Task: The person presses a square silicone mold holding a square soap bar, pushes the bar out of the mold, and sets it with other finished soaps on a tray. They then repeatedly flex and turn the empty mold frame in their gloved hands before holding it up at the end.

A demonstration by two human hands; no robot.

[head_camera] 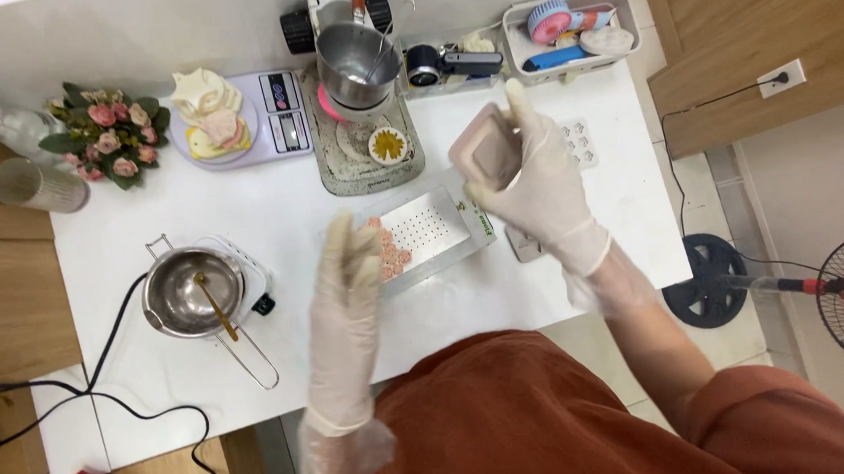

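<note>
Unmoulding underway: right hand (539,193) gripping pink mould block (485,150) above perforated metal tray (431,228); left hand (347,303) open, empty, fingers extended beside pink pieces (390,250). Next, probably steady lowering onto tray.

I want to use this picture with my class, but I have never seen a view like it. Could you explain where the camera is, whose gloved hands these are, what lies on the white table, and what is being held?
The camera sits on a person's head and looks straight down, so both gloved hands are their own. The right hand holds a pinkish block up above the table. The left hand is open and holds nothing; it hovers over a perforated metal tray with small pink pieces on it. On the white table there are also a metal pot with a spoon on a small heater, a kitchen scale, a bunch of pink flowers, a second metal pot and a basket of brushes.
</note>
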